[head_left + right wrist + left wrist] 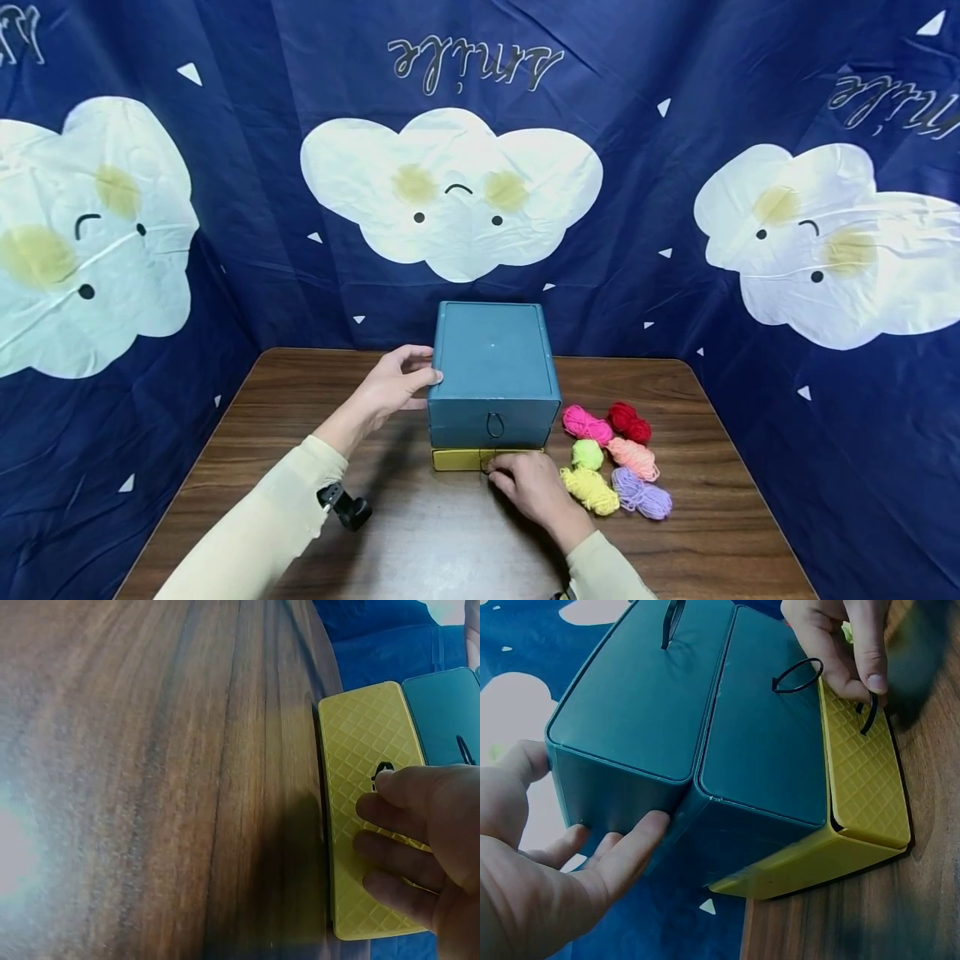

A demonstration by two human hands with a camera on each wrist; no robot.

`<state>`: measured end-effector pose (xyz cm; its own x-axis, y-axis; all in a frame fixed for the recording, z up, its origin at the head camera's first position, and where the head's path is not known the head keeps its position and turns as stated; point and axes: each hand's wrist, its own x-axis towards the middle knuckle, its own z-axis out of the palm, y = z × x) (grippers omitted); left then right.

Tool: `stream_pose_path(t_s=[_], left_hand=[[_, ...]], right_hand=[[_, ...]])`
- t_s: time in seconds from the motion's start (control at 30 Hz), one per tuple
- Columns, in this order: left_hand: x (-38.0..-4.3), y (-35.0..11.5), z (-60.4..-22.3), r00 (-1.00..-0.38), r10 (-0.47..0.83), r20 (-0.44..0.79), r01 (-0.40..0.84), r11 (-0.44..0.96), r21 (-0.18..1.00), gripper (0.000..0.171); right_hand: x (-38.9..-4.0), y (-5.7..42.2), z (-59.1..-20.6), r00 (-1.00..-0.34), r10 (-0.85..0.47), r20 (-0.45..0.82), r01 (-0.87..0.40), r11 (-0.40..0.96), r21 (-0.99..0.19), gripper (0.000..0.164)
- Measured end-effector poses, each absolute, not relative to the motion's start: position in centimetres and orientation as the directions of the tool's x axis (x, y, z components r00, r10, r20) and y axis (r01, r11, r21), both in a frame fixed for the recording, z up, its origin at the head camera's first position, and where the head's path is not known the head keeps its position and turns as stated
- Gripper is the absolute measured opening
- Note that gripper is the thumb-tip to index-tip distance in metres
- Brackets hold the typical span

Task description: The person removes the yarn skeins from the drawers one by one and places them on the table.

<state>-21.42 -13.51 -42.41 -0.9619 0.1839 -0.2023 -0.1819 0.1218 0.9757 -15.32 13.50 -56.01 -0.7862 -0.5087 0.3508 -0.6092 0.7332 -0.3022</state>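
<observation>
A stack of drawers stands on the table, with two teal drawers [765,742] above a yellow drawer [360,855] that has a quilted front. Each front carries a thin black loop pull. My left hand [393,383] touches the side of the top teal drawer, its fingers spread and fairly straight along it. Low at the front, my right hand [531,485] pinches the yellow drawer's black loop pull [871,716] between thumb and fingers. The other fingers of that hand lie near the yellow front. In the left wrist view, the yellow front looks nearly flush with its casing.
Right of the stack lie several small yarn skeins: pink [587,425], red [629,422], peach [633,458], green [587,455], yellow [590,490] and purple [641,493]. A blue cloud-printed curtain [637,308] surrounds the back and sides of the wooden table [285,433].
</observation>
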Motion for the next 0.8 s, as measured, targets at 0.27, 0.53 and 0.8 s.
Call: stream_pose_path(t_s=[0.27,0.53,0.8], left_hand=[[-21.3,-13.3,-42.3,-0.961,0.192,-0.2,-0.179,0.118,0.977,0.061],[-20.9,-13.5,-42.6,-0.97,0.182,-0.164,-0.144,0.122,0.982,0.063],[-20.3,-14.9,-42.6,-0.985,0.154,-0.076,-0.042,0.214,0.976,0.05]], right_hand=[[-15.5,13.6,-56.3,-0.801,-0.487,0.348,-0.587,0.753,-0.297,0.008],[-15.2,14.0,-55.6,-0.815,-0.489,0.31,-0.574,0.754,-0.32,0.014],[-14.6,15.8,-53.3,-0.8,-0.512,0.313,-0.599,0.718,-0.355,0.018]])
